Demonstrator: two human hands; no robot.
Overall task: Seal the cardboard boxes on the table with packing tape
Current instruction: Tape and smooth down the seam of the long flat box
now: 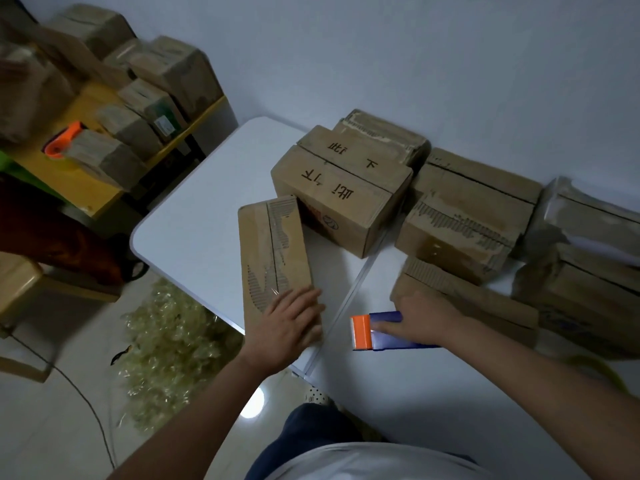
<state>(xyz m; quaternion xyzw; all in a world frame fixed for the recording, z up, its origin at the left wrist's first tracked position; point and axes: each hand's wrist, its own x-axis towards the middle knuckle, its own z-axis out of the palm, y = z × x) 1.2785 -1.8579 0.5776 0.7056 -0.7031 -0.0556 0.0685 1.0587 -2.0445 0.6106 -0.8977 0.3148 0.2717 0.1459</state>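
**Desk:** What does the picture show?

**Me:** I sit at the white surface [194, 216] with both arms out. My left hand [289, 322] lies on the near end of a long flat box [275, 261], fingers spread and straight, pressing rather than gripping. The box sits near the surface's left edge, its centre seam running away from me and its torn face bare along that seam, so far as I can see.

**Desk:** And the tape?

**Me:** My right hand [424, 322] rests on the blue tape dispenser [384, 330], orange head pointing left toward the box. The blur keeps me from saying whether that grip has closed round it.

**Desk:** Which step is this?

**Me:** By my reading, the start of one box: steady it, fetch the tape. The lettered box [341, 188] and several worn ones [464, 216] wait along the wall, just beside each other, seams showing dark.

**Desk:** The next move?

**Me:** Probably lifting the dispenser, setting its head over the near end of the seam and drawing it along, the left hand holding the flaps level.
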